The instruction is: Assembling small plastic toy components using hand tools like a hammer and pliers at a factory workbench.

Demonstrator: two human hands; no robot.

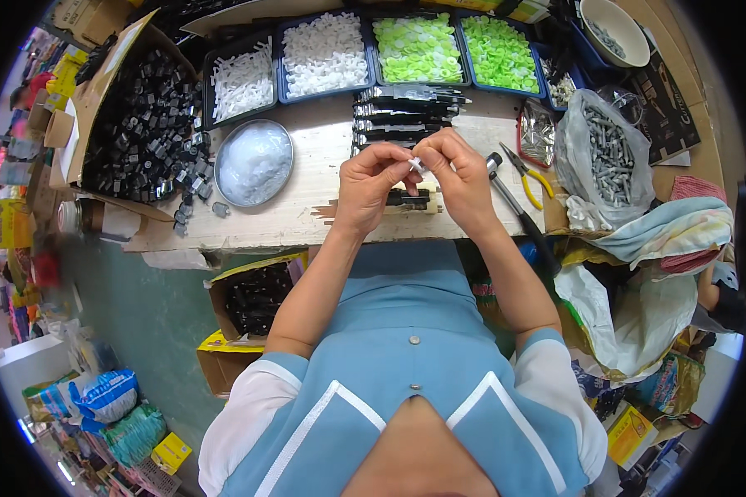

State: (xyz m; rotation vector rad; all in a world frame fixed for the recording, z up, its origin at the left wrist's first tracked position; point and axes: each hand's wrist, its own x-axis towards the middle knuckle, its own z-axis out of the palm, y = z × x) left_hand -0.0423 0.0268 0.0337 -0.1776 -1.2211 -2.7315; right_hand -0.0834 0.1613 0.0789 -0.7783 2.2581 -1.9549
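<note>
- We are seeing a bare left hand pinching a small white plastic piece between thumb and forefinger.
- We are seeing a bare right hand meeting it there, its thumb and forefinger pinching the same piece from the other side.
- The piece is hanging above a pale wooden worktable; its long axis is seemingly running crosswise between the hands, but we are finding it too small to tell its ends apart.
- We are noticing pale printing on a flat black cardboard box at far right, and lettering on a bright yellow carton at lower right.
- Below the hands, an elongated black plastic part is lying left to right.
- Beyond them, a row of long glossy black parts is also running left to right.
- Beside the right hand, a steel hammer with a black grip is slanting, head away from us; yellow-handled pliers are lying near it.
- At the back, 4 dark rectangular trays are holding small pieces, 2 white lots and 2 green.
</note>
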